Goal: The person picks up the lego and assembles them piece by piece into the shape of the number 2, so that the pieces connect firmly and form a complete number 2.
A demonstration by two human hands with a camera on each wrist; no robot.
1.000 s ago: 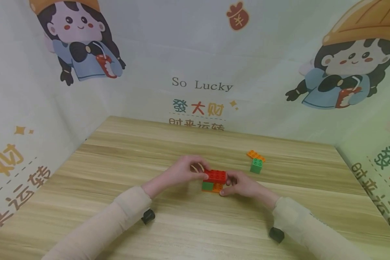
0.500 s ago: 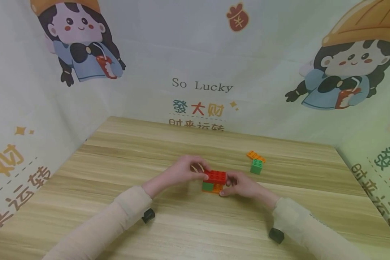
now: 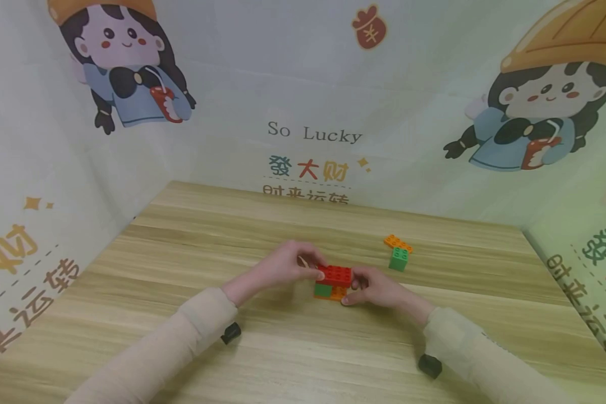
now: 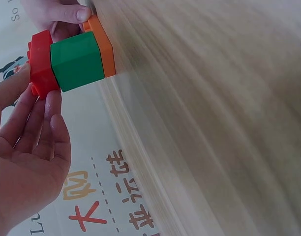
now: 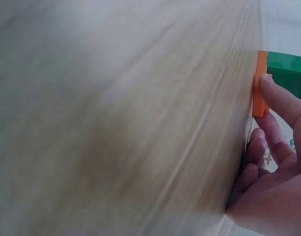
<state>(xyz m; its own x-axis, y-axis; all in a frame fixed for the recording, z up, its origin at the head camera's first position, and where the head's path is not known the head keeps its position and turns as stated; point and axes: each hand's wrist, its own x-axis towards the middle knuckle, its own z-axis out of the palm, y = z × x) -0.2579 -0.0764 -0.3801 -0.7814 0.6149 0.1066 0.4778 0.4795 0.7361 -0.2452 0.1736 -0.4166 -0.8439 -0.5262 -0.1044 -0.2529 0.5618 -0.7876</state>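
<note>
A red toy building brick point(image 3: 338, 275) lies on top of a green brick point(image 4: 77, 60), which stands on one end of a flat orange brick point(image 5: 259, 101) on the table. My left hand point(image 3: 292, 262) pinches the red brick at its left end, thumb on the studded top and fingertips on the far side. From the right, my right hand point(image 3: 377, 287) grips the orange brick's other end between thumb and fingers. Beneath the red brick's right part there is a gap above the orange studs. Whether the red brick is fully seated cannot be seen.
Farther back on the right, a second green brick point(image 3: 398, 259) stands in front of another flat orange brick point(image 3: 393, 240); I cannot tell whether they touch. The wooden table point(image 3: 207, 224) meets a printed cloth backdrop point(image 3: 222, 101) at the back and sides.
</note>
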